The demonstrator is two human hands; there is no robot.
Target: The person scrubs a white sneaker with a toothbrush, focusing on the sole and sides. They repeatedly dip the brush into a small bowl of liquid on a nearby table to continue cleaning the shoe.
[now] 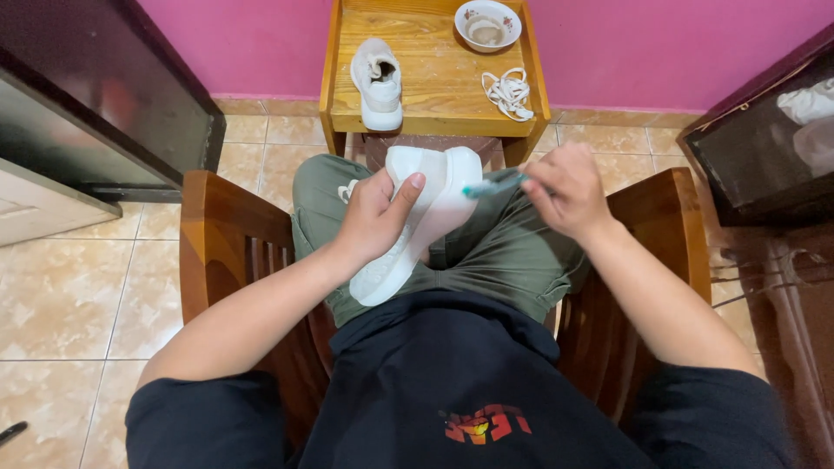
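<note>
My left hand (375, 213) grips a white sneaker (426, 221) held over my lap, sole side turned up and away from me. My right hand (569, 191) holds a teal-handled toothbrush (491, 185), its head resting against the sneaker's white sole near the heel. I sit in a wooden armchair (228, 227) wearing green trousers. The second white sneaker (378, 82) stands on the small wooden table (434, 108) ahead, without laces.
On the table also lie a bundle of white laces (510, 94) and a small patterned bowl (487, 24). A dark cabinet (95, 95) stands at left, another dark piece of furniture (764, 148) at right. Pink wall behind, beige tiled floor.
</note>
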